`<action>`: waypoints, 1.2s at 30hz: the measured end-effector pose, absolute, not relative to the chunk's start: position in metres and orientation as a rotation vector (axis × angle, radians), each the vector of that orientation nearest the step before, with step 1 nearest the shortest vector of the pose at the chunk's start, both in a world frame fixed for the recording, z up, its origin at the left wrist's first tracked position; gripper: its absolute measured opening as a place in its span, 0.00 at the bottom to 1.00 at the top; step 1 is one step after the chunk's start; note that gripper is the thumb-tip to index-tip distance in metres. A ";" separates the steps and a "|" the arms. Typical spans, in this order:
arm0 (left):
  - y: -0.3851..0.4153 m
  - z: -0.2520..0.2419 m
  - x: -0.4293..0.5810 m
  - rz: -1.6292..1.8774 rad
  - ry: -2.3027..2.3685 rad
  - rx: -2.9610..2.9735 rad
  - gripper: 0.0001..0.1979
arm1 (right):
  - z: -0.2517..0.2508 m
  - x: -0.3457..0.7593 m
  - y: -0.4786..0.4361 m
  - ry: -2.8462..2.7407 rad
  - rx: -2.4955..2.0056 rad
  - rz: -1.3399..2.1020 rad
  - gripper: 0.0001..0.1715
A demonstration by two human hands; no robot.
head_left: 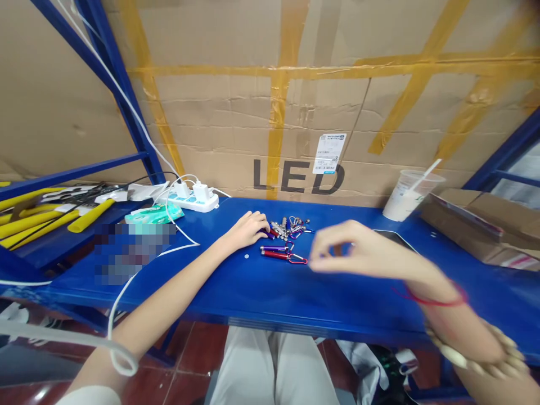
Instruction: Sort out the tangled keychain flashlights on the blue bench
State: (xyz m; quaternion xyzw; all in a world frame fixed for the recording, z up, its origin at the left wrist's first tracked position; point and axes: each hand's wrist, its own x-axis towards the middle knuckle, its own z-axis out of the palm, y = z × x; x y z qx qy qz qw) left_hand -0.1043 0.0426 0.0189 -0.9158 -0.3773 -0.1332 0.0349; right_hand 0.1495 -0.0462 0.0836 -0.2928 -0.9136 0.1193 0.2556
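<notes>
A small heap of keychain flashlights (pixel 289 228) with metal clips lies on the blue shelf (pixel 261 292). In front of the heap lie a purple flashlight (pixel 273 248) and a red flashlight (pixel 276 255) with a red clip. My left hand (pixel 248 229) rests on the shelf with fingers curled at the left edge of the heap, on a purple piece. My right hand (pixel 350 250) hovers blurred just right of the red flashlight, thumb and forefinger pinched together. Whatever the pinch holds is too small to make out. A tiny white disc (pixel 246 255) lies near my left wrist.
A white power strip (pixel 192 199) with chargers and white cables stands at the back left, beside a teal packet (pixel 154 214). Yellow-handled tools (pixel 50 216) lie far left. A plastic cup (pixel 408 195) with a straw and a cardboard box (pixel 485 228) stand at the right. A cardboard wall closes the back.
</notes>
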 end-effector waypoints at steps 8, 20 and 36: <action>0.024 0.031 -0.094 -0.878 -1.183 -2.760 0.09 | 0.017 0.131 0.026 -2.508 -1.080 0.061 0.13; 0.021 0.027 -0.088 -0.775 -1.047 -2.652 0.13 | 0.009 0.110 0.020 -2.226 -1.504 0.107 0.10; 0.020 0.017 -0.084 -1.087 -1.138 -2.777 0.10 | 0.022 0.112 0.023 -2.197 -1.532 0.332 0.04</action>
